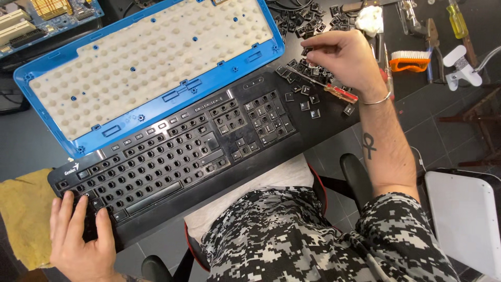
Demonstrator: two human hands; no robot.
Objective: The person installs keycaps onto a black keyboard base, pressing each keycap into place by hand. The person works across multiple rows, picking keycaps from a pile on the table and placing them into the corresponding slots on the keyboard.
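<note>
A dark table (31,141) fills the upper frame. On it lie a black keyboard (177,151) at centre, a blue keyboard shell (151,109) upper left, loose keycaps (308,99) upper right, and a yellow cloth (23,214) lower left.

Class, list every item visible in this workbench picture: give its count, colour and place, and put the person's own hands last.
Stripped plastic keyboard: one, black, table front.
Keyboard back shell: one, blue rim, behind keyboard.
Loose square keycaps: many, black, right rear.
Red-handled screwdriver: one, among keycaps.
Orange-backed brush: one, white bristles, far right.
Cloth: one, yellow, under left corner.
Circuit board: one, blue, top left.
Left hand: resting on keyboard corner.
Right hand: pinching a keycap over the pile.
</note>
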